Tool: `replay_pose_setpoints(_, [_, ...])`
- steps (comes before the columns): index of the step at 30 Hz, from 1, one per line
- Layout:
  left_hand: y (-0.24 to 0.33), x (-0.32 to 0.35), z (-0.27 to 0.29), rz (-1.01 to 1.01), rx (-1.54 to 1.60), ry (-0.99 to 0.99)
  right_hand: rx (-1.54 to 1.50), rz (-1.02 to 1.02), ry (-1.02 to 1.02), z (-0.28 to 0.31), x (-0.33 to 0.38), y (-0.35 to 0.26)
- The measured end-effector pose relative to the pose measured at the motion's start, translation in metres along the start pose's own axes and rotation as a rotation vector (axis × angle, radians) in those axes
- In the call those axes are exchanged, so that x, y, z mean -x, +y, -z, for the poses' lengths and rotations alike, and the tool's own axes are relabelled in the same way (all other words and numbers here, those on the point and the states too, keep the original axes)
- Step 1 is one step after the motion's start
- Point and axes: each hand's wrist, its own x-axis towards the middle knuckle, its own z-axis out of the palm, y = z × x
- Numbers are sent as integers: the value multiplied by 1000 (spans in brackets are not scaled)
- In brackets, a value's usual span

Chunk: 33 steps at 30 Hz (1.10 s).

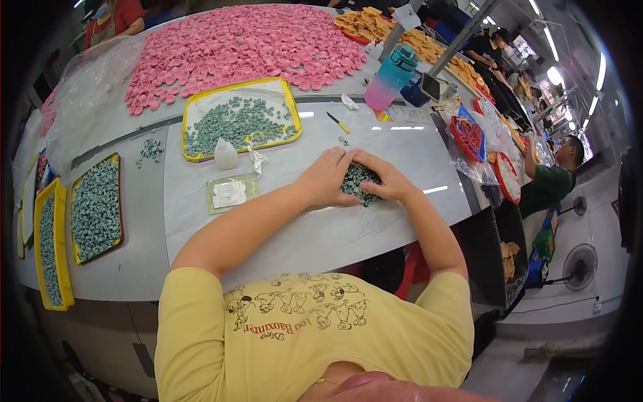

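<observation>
A heap of small grey-green pieces [362, 182] lies on the pale tabletop, ringed by both my hands. My left hand [326, 178] curves along the heap's left side, palm edge down, its thumb spread away from the fingers at the near side. From the right, my right hand [390, 177] arches over the heap's far edge, its thumb resting on the pieces. The fingertips of both hands come close together at the far side. Neither hand grips a single piece. A few loose pieces [343, 141] lie just beyond my fingers, near a yellow-handled craft knife [338, 122].
A yellow-rimmed tray [292, 107] of green pieces lies beyond my left arm, with a white squeeze bottle [226, 155] and a clear packet [232, 192] nearby. Filled trays [121, 201] stand left. Pink cup-shaped pieces [248, 47] cover the back; a blue-pink bottle [391, 79] stands right.
</observation>
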Motion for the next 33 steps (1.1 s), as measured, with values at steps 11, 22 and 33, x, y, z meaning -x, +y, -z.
replay_pose_setpoints(11, [-56, -47, -14, 178, 2, -128, 276, -316, 204, -28, 56, 3])
replay_pose_setpoints(22, [-5, 54, 72, 62, 168, 81, 360, -18, 393, -61, -19, -40])
replay_pose_setpoints(33, [-37, 249, 179, 429, -271, 494, 93, 115, 228, -119, -178, -133])
